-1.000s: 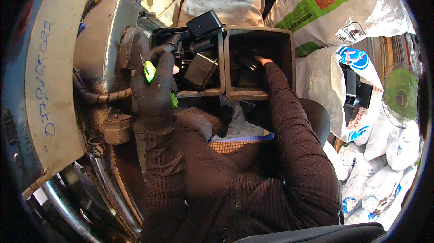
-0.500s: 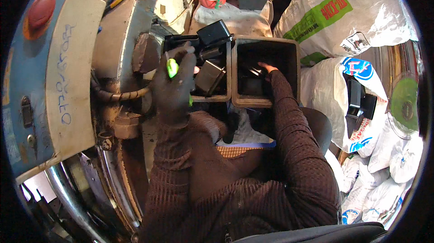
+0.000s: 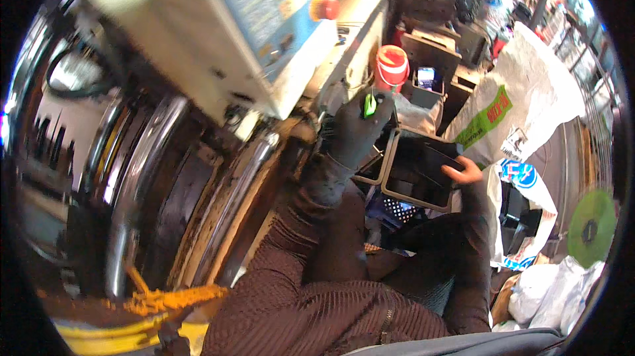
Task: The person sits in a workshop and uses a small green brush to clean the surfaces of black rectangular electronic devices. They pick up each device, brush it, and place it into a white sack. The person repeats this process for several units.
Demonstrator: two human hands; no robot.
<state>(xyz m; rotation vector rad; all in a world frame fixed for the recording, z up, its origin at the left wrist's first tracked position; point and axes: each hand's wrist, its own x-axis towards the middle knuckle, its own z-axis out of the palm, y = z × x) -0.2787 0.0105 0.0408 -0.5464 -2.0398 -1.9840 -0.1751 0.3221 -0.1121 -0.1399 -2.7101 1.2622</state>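
My left hand (image 3: 362, 124), in a dark glove, is closed around a tool with a bright green handle (image 3: 370, 106). It is held above the left dark bin (image 3: 376, 169), covering most of it. My right hand (image 3: 467, 171) is at the right side of the other dark bin (image 3: 417, 201), its fingers bent against a black plastic piece (image 3: 444, 156). The piece blends into the dark inside of the bin, so its full shape is hard to make out. Motion blurs the whole view.
A machine housing with a red button (image 3: 325, 8) stands at upper left, above metal rods (image 3: 142, 190). Beyond the bins are a red bucket (image 3: 392, 68) and a box with a phone (image 3: 426, 77). White sacks (image 3: 539, 88) line the right; one holds black parts.
The view has swung left, bringing in more of the machine. My right hand has come up from inside the right bin to its side, with a black piece. My left hand keeps the green-handled tool.
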